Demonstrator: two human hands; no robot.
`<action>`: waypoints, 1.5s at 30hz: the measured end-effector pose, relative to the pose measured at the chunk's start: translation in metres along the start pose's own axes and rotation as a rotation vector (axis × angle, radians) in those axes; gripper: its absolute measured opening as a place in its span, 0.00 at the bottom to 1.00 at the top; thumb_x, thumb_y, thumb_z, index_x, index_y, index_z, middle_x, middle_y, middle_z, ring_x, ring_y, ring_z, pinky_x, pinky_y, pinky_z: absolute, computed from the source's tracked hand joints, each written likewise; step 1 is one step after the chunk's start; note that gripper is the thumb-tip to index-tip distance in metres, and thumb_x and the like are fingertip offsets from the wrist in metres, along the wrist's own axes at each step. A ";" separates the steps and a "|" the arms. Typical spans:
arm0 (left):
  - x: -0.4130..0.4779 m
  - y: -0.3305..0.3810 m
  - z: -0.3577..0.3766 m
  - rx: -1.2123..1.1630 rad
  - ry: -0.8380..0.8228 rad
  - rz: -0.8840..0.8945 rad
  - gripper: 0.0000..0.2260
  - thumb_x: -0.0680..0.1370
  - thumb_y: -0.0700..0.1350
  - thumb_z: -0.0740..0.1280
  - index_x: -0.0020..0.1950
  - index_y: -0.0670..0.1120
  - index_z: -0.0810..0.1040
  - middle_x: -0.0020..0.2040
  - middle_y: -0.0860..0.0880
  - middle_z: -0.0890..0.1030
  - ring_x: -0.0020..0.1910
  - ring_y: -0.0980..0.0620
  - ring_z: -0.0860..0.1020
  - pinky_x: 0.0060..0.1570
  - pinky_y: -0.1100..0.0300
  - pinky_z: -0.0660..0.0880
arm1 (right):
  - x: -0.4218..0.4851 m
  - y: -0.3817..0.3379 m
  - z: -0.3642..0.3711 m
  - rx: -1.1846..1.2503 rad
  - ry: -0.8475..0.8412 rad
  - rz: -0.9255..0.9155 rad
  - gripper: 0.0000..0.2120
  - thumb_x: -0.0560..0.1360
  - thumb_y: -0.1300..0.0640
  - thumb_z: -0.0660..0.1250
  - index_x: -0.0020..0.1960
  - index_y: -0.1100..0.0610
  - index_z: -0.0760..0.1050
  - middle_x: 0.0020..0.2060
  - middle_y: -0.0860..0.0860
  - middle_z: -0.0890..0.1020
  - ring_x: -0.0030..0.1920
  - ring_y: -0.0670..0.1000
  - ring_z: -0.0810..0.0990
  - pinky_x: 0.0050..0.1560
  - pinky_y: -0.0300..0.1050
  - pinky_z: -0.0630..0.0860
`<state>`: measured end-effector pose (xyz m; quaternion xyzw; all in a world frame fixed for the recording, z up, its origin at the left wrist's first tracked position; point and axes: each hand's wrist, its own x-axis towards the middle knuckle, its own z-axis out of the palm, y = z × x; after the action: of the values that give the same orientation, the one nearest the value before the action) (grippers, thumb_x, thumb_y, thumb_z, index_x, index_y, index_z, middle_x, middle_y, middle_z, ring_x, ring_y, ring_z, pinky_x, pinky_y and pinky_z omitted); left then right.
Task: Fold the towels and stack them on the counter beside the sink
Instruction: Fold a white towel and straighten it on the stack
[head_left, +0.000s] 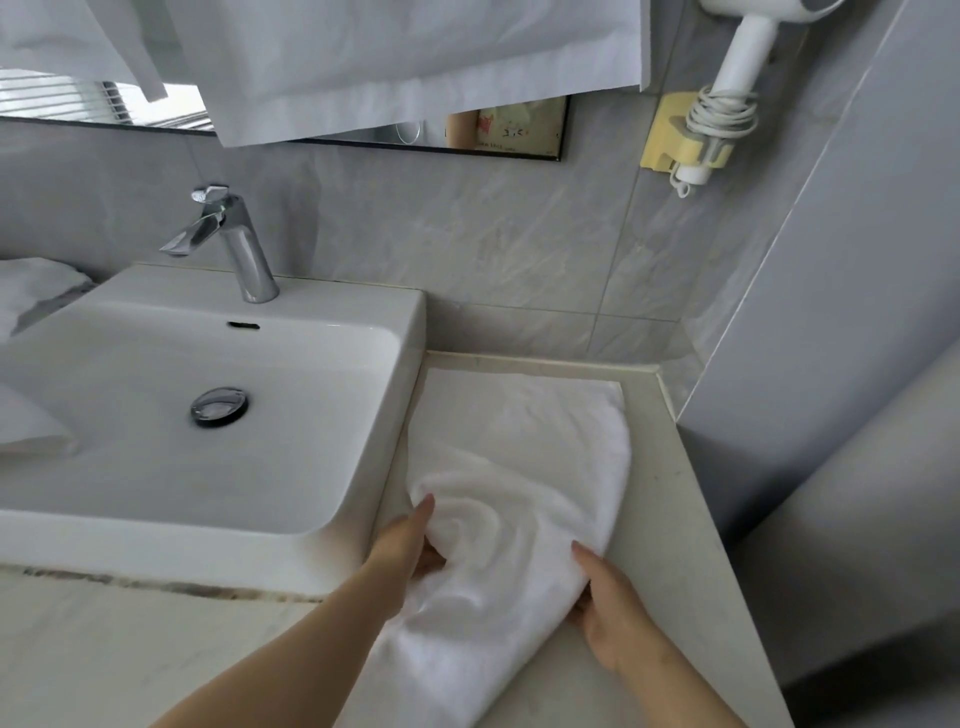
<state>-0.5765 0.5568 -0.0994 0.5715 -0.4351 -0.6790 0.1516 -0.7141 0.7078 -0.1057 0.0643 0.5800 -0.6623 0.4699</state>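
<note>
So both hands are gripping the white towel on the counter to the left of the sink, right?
Not quite. The head view shows the towel lying on the counter to the right of the sink, not the left. The left hand and right hand do both grip it.

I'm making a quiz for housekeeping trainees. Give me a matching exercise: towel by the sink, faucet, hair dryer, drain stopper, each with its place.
1 towel
2 faucet
3 hair dryer
4 drain stopper

A in a yellow wall holder
B at the sink's bottom
C on the counter, gripped by left hand and right hand
D on the sink's back rim

Pairs: 1-C, 2-D, 3-A, 4-B
</note>
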 end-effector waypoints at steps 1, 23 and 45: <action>-0.003 -0.004 -0.002 0.091 -0.032 0.021 0.16 0.79 0.53 0.62 0.46 0.41 0.78 0.39 0.42 0.81 0.38 0.45 0.79 0.41 0.57 0.76 | -0.004 0.001 -0.002 0.061 0.001 0.034 0.11 0.80 0.54 0.58 0.51 0.60 0.75 0.44 0.56 0.80 0.44 0.55 0.77 0.41 0.48 0.74; -0.042 -0.036 -0.013 0.519 -0.221 0.197 0.05 0.78 0.47 0.63 0.46 0.47 0.70 0.38 0.52 0.73 0.33 0.57 0.69 0.30 0.69 0.65 | -0.040 0.051 0.040 -0.382 -0.193 -0.011 0.13 0.79 0.50 0.62 0.58 0.55 0.76 0.48 0.56 0.85 0.52 0.59 0.82 0.57 0.55 0.75; -0.028 -0.034 -0.013 0.129 0.063 0.135 0.05 0.76 0.37 0.65 0.45 0.45 0.69 0.42 0.46 0.73 0.37 0.49 0.71 0.33 0.59 0.68 | -0.032 0.047 -0.006 -0.039 0.159 -0.024 0.20 0.67 0.59 0.72 0.55 0.68 0.74 0.48 0.65 0.81 0.49 0.62 0.80 0.46 0.53 0.77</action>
<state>-0.5461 0.5907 -0.1071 0.5706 -0.5102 -0.6197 0.1734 -0.6671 0.7357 -0.1207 0.1006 0.6291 -0.6493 0.4154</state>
